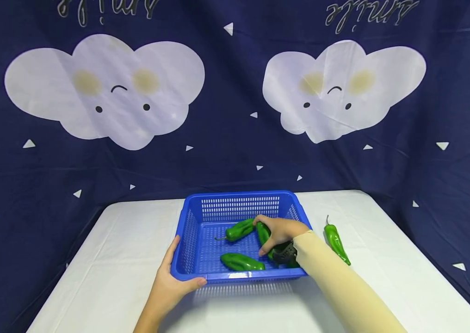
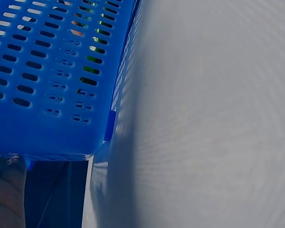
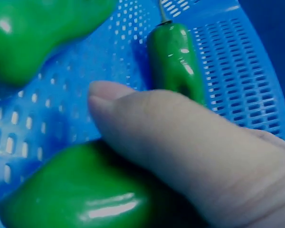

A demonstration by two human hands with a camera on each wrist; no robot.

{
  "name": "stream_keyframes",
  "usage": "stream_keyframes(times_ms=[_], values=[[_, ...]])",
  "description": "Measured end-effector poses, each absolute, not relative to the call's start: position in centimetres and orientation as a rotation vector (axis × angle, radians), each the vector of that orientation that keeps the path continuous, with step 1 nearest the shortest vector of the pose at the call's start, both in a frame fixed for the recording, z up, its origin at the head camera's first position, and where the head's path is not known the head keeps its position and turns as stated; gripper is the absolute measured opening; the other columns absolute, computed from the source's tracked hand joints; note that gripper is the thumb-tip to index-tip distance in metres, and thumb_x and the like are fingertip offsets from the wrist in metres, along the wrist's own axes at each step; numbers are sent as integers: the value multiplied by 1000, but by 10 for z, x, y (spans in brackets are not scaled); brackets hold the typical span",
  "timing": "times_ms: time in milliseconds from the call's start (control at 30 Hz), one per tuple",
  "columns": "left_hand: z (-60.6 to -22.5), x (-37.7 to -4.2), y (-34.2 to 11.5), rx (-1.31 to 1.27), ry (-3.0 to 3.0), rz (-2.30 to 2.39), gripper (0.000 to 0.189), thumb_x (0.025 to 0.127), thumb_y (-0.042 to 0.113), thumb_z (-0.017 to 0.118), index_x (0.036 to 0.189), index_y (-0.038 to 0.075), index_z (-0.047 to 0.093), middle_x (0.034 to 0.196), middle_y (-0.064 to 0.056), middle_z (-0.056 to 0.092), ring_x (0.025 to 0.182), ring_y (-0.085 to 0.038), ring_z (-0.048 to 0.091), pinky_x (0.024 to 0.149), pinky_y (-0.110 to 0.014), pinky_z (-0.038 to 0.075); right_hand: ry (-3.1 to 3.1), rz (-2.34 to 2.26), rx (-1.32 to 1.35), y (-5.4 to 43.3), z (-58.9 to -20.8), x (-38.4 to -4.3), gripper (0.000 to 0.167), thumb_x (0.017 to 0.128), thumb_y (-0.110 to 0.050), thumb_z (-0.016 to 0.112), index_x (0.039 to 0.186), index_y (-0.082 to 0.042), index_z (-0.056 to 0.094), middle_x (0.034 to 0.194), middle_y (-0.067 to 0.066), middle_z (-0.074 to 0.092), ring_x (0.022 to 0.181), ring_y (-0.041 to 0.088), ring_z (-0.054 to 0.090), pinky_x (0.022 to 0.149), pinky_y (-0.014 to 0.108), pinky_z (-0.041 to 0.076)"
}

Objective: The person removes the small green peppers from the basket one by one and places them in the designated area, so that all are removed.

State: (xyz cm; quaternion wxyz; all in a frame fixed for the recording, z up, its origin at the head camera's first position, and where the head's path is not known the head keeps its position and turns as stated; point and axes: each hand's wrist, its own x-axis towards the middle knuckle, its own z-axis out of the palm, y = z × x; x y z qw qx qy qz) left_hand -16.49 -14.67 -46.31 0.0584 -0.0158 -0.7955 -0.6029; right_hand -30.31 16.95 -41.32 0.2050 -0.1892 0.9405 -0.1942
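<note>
A blue plastic basket (image 1: 235,277) holds several green peppers. At its front left corner my left hand (image 1: 171,282) grips the basket, thumb along the front rim and fingers on the left side; in the left wrist view the thumb (image 2: 9,192) is at the rim. My right hand (image 1: 278,231) reaches inside, fingers and thumb around a green pepper (image 1: 262,232). Left of it lies a pepper with a stem (image 1: 239,230), and nearer the front another pepper (image 1: 242,262). In the right wrist view, a shiny pepper (image 3: 85,194) shows below my thumb (image 3: 147,114).
One more green pepper (image 1: 337,243) lies on the white-covered table (image 1: 385,277), right of the basket. My right sleeve (image 1: 339,286) crosses the basket's front right corner and hides part of it. Behind the table hangs a dark blue cloth (image 1: 226,115) with clouds.
</note>
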Motion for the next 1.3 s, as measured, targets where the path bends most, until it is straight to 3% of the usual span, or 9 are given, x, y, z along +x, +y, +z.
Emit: stream_keyframes(times_ms=[333, 700, 900, 1167, 1300], values=[[-463, -164, -148, -65, -2394, -1848, 124, 62, 16, 94, 160, 25, 18, 163, -20, 22, 147, -44, 27, 116, -63, 27, 2635, -639, -604, 181, -379, -300, 88, 70, -38, 90, 140, -28, 39, 94, 4, 62, 81, 17, 60, 75, 34, 51], [-463, -164, -148, -70, -2399, -1849, 124, 63, 17, 94, 159, 26, 18, 163, -20, 22, 147, -44, 28, 116, -62, 29, 2671, -727, -656, 223, -338, -284, 91, 72, -37, 89, 143, -26, 34, 105, 9, 61, 86, 18, 62, 79, 33, 54], [-463, -165, -148, -77, -2401, -1850, 124, 62, 18, 94, 160, 26, 18, 163, -20, 21, 147, -44, 27, 116, -63, 28, 2724, -698, -650, 257, -330, -277, 92, 71, -37, 89, 143, -19, 33, 110, 13, 61, 90, 20, 62, 81, 35, 55], [-465, -165, -149, -94, -2394, -1845, 124, 62, 15, 94, 160, 26, 18, 163, -20, 22, 147, -44, 28, 116, -62, 28, 2806, -654, -558, 305, -328, -272, 97, 70, -38, 89, 143, -11, 31, 97, 13, 62, 84, 20, 61, 76, 34, 53], [-465, -165, -149, -99, -2394, -1841, 124, 62, 15, 94, 160, 25, 17, 163, -20, 22, 147, -44, 27, 116, -63, 28, 2809, -605, -490, 328, -338, -271, 98, 71, -40, 88, 144, -11, 29, 99, 13, 62, 86, 21, 61, 76, 36, 53]])
